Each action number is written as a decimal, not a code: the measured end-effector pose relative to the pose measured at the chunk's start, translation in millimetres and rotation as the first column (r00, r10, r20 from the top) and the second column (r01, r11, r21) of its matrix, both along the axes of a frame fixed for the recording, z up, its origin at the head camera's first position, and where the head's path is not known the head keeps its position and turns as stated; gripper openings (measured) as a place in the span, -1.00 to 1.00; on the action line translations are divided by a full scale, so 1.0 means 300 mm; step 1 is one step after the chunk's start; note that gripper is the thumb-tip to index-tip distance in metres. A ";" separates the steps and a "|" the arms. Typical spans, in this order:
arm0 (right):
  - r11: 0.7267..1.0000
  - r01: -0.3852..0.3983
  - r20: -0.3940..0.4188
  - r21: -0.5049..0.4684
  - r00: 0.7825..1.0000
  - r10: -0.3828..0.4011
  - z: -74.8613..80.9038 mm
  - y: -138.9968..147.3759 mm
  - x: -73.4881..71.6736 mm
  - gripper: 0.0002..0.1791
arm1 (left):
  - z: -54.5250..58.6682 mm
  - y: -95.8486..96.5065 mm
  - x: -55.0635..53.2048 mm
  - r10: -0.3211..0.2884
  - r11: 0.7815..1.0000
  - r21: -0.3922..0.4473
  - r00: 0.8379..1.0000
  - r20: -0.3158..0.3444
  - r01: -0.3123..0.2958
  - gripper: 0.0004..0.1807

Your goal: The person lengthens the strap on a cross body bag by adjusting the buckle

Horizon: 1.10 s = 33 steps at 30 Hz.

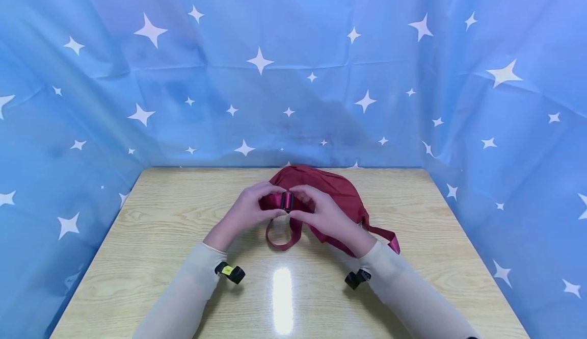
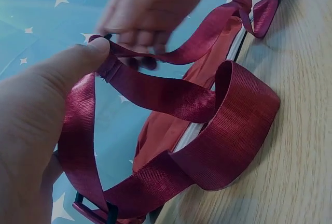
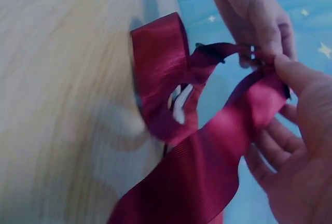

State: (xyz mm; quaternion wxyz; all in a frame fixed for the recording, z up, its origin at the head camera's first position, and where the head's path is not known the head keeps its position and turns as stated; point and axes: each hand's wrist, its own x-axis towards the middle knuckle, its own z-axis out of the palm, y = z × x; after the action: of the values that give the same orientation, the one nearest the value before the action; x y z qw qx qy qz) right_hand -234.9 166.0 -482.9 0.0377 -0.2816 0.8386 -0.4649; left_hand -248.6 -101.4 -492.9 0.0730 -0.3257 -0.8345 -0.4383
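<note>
A dark red bag (image 1: 339,188) lies on the table beyond both hands, its webbing strap (image 2: 161,94) raised and looped in front. My left hand (image 1: 245,209) pinches the strap beside a black slider buckle (image 1: 287,201); in the left wrist view its thumb (image 2: 88,55) presses on the band's folded edge. From the other side, my right hand (image 1: 325,214) pinches the same strap, thumb above and fingers behind the band (image 3: 259,97) in the right wrist view. The two hands nearly meet at the buckle. Another black buckle (image 2: 111,213) hangs lower on the strap.
The light wood table (image 1: 183,216) ends at a blue curtain (image 1: 321,99) with white stars, which also stands along both sides. One strap loop (image 1: 284,244) touches the tabletop in front of the bag; another strap end (image 1: 390,238) trails off to the right.
</note>
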 end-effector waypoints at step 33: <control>0.994 -0.077 -0.259 0.079 0.961 0.095 0.011 -0.022 -0.006 -0.47 | -0.044 -0.067 -0.024 -0.010 0.999 0.042 0.961 0.276 -0.001 -0.86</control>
State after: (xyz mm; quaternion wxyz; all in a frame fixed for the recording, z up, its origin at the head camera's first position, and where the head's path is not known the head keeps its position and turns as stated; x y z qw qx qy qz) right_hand -236.6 159.5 -479.6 -0.0438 -0.3752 0.8386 -0.3925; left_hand -255.6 -121.6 -505.9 -0.0384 -0.2618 -0.8265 -0.4969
